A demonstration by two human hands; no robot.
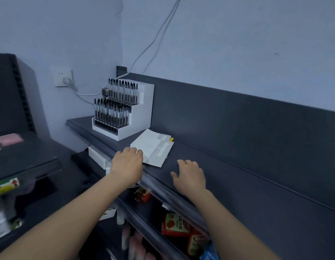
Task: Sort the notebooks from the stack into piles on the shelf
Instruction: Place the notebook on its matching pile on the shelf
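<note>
Currently the left hand (127,163) is resting fingers on the notebook stack (153,147) near the front of the shelf (238,166), grip unclear; the right hand (190,175) is lying open, empty. A careless drag is risking covers slipping off the edge.

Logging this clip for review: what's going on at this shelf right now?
A person is working at a dark shelf. Their left hand lies over the near corner of a small stack of white notebooks, which sits just right of a white pen display. Whether its fingers grip the top notebook cannot be seen. The right hand rests open on the bare shelf to the right of the stack, holding nothing. No sorted piles are visible yet.
</note>
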